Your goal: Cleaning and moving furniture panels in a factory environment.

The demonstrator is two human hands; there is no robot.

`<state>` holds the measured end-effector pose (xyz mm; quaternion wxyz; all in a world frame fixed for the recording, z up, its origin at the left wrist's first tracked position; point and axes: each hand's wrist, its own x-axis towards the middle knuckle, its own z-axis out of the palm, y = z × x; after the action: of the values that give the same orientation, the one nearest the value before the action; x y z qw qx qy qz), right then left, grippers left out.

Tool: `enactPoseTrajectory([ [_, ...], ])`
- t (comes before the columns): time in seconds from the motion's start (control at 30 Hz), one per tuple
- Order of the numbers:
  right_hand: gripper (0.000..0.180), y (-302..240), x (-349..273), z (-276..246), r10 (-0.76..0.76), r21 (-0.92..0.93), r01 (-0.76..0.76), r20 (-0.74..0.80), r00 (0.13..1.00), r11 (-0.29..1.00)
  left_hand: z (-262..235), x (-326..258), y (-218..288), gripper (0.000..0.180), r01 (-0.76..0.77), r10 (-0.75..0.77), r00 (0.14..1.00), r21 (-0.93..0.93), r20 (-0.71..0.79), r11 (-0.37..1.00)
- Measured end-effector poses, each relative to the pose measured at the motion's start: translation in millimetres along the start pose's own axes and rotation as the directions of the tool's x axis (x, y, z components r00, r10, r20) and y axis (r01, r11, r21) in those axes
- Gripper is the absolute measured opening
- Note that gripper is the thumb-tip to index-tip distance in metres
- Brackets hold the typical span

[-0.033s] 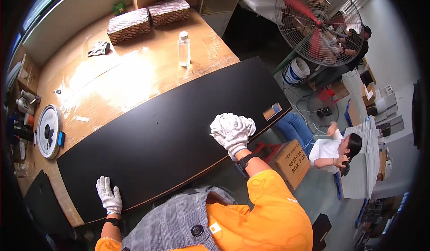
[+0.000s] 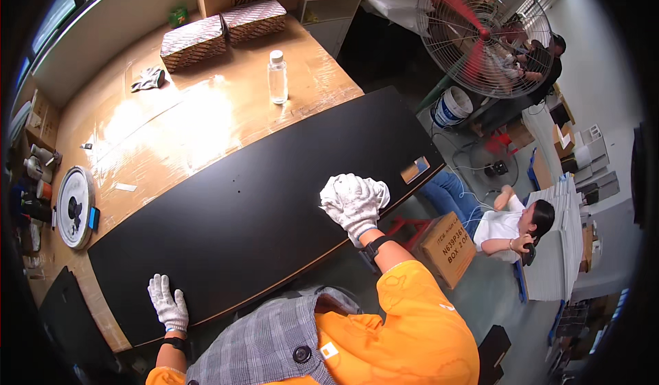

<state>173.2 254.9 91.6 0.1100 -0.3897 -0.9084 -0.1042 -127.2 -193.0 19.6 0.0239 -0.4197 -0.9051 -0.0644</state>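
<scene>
A long black panel [image 2: 226, 227] lies across the near side of the table, with a rectangular cutout [image 2: 415, 170] at its right end and a few small holes near the middle. My left hand [image 2: 168, 306], in a whitish knit glove, rests flat on the panel's near left corner with fingers spread. Toward the panel's right part, my right hand [image 2: 351, 210], gloved too, presses a bunched white cloth [image 2: 377, 191] against the black surface. Its fingertips are partly hidden in the cloth.
Behind the panel, the wrapped table [image 2: 171, 120] holds a clear bottle [image 2: 277, 79], a loose glove [image 2: 148, 79], two patterned boxes [image 2: 195, 41] and a round white lid [image 2: 74, 206]. A large fan [image 2: 484, 35], a carton [image 2: 446, 247] and a seated person [image 2: 504, 227] are at the right.
The whole view has shifted very slightly. Both hands stay in practically the same places on the panel, the right one still on the cloth.
</scene>
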Motion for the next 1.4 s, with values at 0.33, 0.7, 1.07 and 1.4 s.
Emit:
enactPoseTrajectory([
  [0.33,0.037,12.8,-14.6,26.2,0.033,0.129,-0.027,-0.042,0.999,0.991,7.9,-4.9,-11.0,0.053,-0.007,0.000,0.998,0.099,0.069,0.995],
  [0.7,0.051,18.0,-29.3,31.8,0.091,0.136,-0.083,-0.056,0.994,0.987,37.8,14.9,-56.4,0.037,-0.571,0.617,0.725,0.232,-0.307,0.787],
  [1.07,0.051,12.1,-28.7,28.6,0.127,0.163,-0.128,0.013,0.992,0.978,35.1,8.6,-53.3,0.042,-0.504,0.539,0.787,0.190,-0.300,0.842],
  [1.4,0.040,12.9,-20.6,26.6,0.163,0.106,-0.167,0.045,0.986,0.980,86.3,0.2,-86.1,0.064,-0.142,0.148,0.988,0.111,-0.041,0.984],
])
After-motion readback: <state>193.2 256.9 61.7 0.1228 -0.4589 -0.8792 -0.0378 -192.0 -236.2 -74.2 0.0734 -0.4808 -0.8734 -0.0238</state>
